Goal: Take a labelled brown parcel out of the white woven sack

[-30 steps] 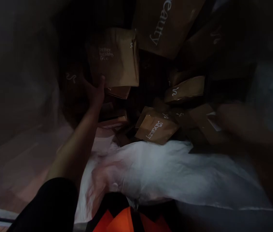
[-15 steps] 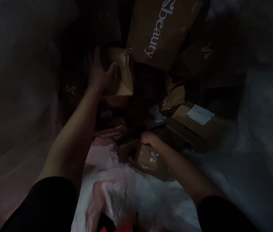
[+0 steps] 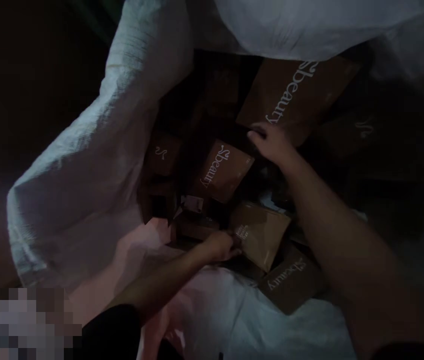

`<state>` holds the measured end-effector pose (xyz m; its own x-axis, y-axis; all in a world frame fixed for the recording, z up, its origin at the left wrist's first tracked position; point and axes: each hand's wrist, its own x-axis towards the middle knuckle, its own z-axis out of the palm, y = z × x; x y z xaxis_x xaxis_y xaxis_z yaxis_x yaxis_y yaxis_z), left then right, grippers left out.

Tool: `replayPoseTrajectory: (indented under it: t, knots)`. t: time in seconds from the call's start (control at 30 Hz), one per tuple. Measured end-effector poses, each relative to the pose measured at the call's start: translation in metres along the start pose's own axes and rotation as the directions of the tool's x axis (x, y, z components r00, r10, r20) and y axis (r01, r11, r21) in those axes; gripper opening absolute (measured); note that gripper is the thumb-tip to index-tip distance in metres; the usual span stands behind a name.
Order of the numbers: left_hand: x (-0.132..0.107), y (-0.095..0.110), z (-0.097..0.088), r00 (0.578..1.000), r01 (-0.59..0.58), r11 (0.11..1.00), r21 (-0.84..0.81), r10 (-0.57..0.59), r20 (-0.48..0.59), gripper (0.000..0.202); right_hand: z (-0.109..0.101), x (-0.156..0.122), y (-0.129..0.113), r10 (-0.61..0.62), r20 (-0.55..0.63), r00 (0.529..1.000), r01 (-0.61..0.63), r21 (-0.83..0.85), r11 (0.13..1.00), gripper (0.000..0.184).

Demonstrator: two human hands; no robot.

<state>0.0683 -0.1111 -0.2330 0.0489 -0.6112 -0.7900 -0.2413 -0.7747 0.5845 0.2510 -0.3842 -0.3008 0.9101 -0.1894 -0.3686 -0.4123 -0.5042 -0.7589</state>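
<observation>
I look down into a big white woven sack (image 3: 84,165) full of brown cardboard parcels printed with white lettering. My left hand (image 3: 220,246) is closed on the near edge of a small brown parcel (image 3: 260,232) low in the pile. My right hand (image 3: 272,142) reaches deeper in, its fingers lying spread against the lower edge of a large brown box (image 3: 294,95) at the top. Between the two hands sits another small parcel (image 3: 223,170), tilted. The light is dim.
More brown parcels lie around, one at the near right (image 3: 290,280) and one at the left (image 3: 161,157). The sack's rim folds over at the top (image 3: 309,25). A pinkish part of the sack (image 3: 137,250) lies near my left forearm.
My left hand came down from a box high in the pile to the small parcel near me. My right hand left the near parcels and reached up to the large box. The view shifted.
</observation>
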Motion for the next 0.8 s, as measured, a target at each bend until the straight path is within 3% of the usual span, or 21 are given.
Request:
replayPoseTrajectory:
  t: [0.03, 0.07, 0.1, 0.13, 0.17, 0.23, 0.27, 0.3, 0.33, 0.4, 0.47, 0.5, 0.57, 0.63, 0.7, 0.8]
  knots:
    - [-0.003, -0.003, -0.005, 0.998, -0.002, 0.999, -0.038, 0.000, -0.062, 0.030, 0.018, 0.006, -0.011, 0.012, 0.091, 0.996, -0.008, -0.046, 0.999, 0.052]
    - [-0.006, -0.009, -0.021, 0.981, -0.012, 0.997, -0.077, -0.003, -0.193, 0.027, 0.038, 0.006, -0.020, 0.050, 0.174, 0.984, -0.032, -0.106, 0.994, 0.061]
    - [-0.010, -0.017, -0.044, 0.929, -0.034, 0.993, -0.110, -0.010, -0.371, 0.026, 0.058, 0.000, -0.029, 0.104, 0.239, 0.965, -0.063, -0.171, 0.983, 0.068]
    - [-0.014, -0.028, -0.073, 0.825, -0.058, 0.990, -0.129, -0.025, -0.564, 0.026, 0.075, -0.012, -0.036, 0.159, 0.292, 0.943, -0.092, -0.231, 0.969, 0.071]
    - [-0.017, -0.041, -0.105, 0.696, -0.074, 0.990, -0.123, -0.037, -0.717, 0.026, 0.090, -0.029, -0.041, 0.209, 0.331, 0.920, -0.115, -0.281, 0.953, 0.069]
    - [-0.019, -0.068, -0.165, 0.471, -0.035, 0.993, -0.110, -0.080, -0.878, 0.025, 0.109, -0.075, -0.044, 0.271, 0.396, 0.877, -0.132, -0.343, 0.930, 0.058]
    - [-0.018, -0.082, -0.187, 0.407, -0.009, 0.992, -0.124, -0.110, -0.907, 0.025, 0.113, -0.104, -0.041, 0.303, 0.421, 0.855, -0.147, -0.364, 0.920, 0.054]
    - [-0.015, -0.094, -0.202, 0.394, 0.012, 0.988, -0.157, -0.149, -0.907, 0.026, 0.114, -0.133, -0.035, 0.333, 0.447, 0.830, -0.157, -0.386, 0.909, 0.055]
    - [-0.010, -0.103, -0.208, 0.414, 0.033, 0.979, -0.203, -0.198, -0.889, 0.028, 0.112, -0.162, -0.026, 0.352, 0.456, 0.817, -0.166, -0.399, 0.902, 0.057]
    - [0.005, -0.113, -0.197, 0.543, 0.100, 0.951, -0.292, -0.298, -0.785, 0.032, 0.105, -0.211, -0.004, 0.336, 0.475, 0.813, -0.171, -0.357, 0.918, 0.056]
    - [0.026, -0.111, -0.164, 0.690, 0.222, 0.915, -0.338, -0.392, -0.609, 0.035, 0.095, -0.240, 0.020, 0.285, 0.477, 0.831, -0.178, -0.258, 0.950, 0.047]
    - [0.036, -0.107, -0.144, 0.738, 0.281, 0.898, -0.340, -0.429, -0.521, 0.036, 0.090, -0.245, 0.030, 0.267, 0.485, 0.833, -0.185, -0.211, 0.960, 0.041]
    - [0.054, -0.098, -0.109, 0.788, 0.328, 0.884, -0.334, -0.451, -0.420, 0.041, 0.078, -0.238, 0.046, 0.265, 0.491, 0.830, -0.212, -0.161, 0.964, 0.027]
    - [0.067, -0.090, -0.086, 0.819, 0.278, 0.909, -0.312, -0.394, -0.417, 0.046, 0.066, -0.213, 0.054, 0.311, 0.411, 0.857, -0.267, -0.163, 0.950, 0.023]
    - [0.073, -0.086, -0.077, 0.850, 0.206, 0.942, -0.264, -0.306, -0.430, 0.050, 0.054, -0.178, 0.059, 0.359, 0.224, 0.906, -0.337, -0.131, 0.932, 0.025]
    - [0.073, -0.088, -0.080, 0.878, 0.158, 0.958, -0.240, -0.247, -0.410, 0.054, 0.048, -0.123, 0.058, 0.377, 0.021, 0.926, -0.377, -0.010, 0.926, 0.025]
